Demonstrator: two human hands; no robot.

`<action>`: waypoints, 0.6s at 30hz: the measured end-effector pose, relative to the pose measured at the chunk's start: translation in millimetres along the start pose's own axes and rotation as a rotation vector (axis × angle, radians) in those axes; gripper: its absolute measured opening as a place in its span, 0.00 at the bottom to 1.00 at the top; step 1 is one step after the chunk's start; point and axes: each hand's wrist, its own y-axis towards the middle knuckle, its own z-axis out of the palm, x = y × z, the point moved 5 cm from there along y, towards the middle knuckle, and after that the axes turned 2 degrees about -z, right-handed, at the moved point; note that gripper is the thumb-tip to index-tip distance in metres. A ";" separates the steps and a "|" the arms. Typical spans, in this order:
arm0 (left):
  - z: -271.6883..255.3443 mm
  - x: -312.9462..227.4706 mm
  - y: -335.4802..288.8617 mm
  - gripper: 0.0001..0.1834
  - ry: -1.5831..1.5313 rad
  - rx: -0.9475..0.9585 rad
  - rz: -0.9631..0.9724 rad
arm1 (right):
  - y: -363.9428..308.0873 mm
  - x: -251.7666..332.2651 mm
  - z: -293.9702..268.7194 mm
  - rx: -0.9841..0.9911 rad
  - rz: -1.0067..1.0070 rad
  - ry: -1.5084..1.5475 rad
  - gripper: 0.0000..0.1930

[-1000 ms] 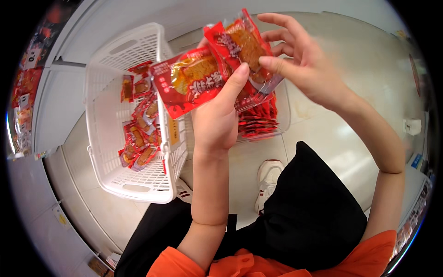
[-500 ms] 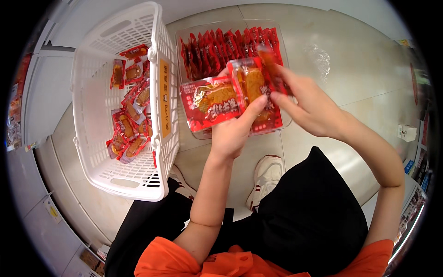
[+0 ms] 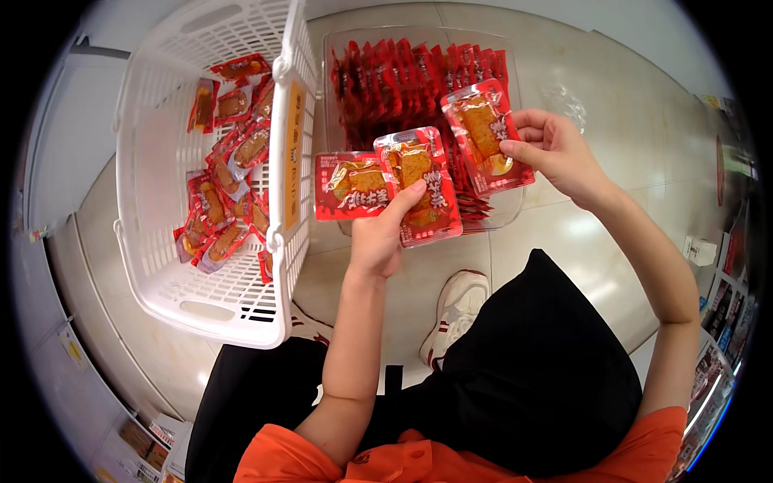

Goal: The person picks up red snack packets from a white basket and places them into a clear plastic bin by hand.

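I see a big white plastic basket (image 3: pixel 149 213) with shiny red packets (image 3: pixel 212 203) in it. A clear plastic box (image 3: pixel 419 30) full of red packets (image 3: pixel 403 80) is just beside it. Over the box, the left hand (image 3: pixel 380 241) pinches two packets (image 3: pixel 415 163) in its fingers (image 3: pixel 407 201); the right hand (image 3: pixel 564 157) pinches one packet (image 3: pixel 481 133).

To my right, crumpled clear plastic (image 3: pixel 566 105) lies on the tiled floor (image 3: pixel 596 266); farther right, I see 1 small white box (image 3: pixel 700 250) near stocked shelves (image 3: pixel 726 302).
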 end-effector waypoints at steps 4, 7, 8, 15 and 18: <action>8.5 9.1 4.3 0.19 0.101 0.157 -0.133 | -11.8 4.5 -13.9 -0.024 0.036 -0.082 0.14; 17.2 25.5 10.2 0.23 0.312 0.229 -0.199 | -25.6 15.8 -30.7 -0.053 0.120 -0.278 0.19; 19.3 31.7 11.7 0.23 0.373 0.249 -0.232 | -28.7 12.3 -31.0 -0.050 0.127 -0.253 0.19; 16.4 42.9 37.7 0.21 0.562 0.293 -0.276 | -27.6 -14.0 -0.7 -0.136 -0.287 -0.704 0.14; 12.8 32.8 52.2 0.19 0.619 0.262 -0.217 | -8.8 -32.6 8.2 -0.175 -0.468 -1.030 0.05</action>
